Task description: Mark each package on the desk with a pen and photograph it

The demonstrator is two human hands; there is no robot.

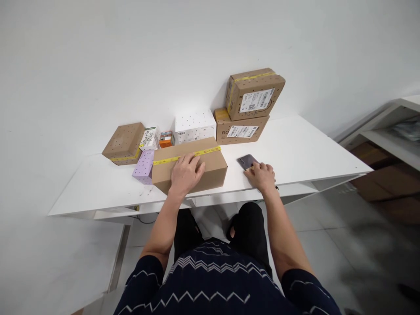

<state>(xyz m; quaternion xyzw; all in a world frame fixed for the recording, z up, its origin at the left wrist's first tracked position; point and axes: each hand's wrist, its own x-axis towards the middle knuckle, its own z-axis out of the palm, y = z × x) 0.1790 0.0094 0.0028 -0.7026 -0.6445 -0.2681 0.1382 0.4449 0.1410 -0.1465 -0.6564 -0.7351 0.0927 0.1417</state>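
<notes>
My left hand (187, 173) lies on top of a brown cardboard box (210, 169), fingers apart and slightly bent, touching near its yellow tape (166, 160). To the right, my right hand (261, 176) is closed on the near end of a dark grey smartphone (246, 161), which lies on the white desk (315, 153). My fingers cover part of the phone. A lilac dotted box (143, 168) stands against the left side of the brown box, partly hidden by it. Just behind stand a white dotted box (196, 127) and a small orange box (166, 139).
Two labelled cartons, an upper one (256, 98) and a lower one (238, 131), are stacked by the wall. At the left sit another taped carton (124, 141) and a white-green box (150, 139). Shelving (387, 135) with brown boxes stands at the right.
</notes>
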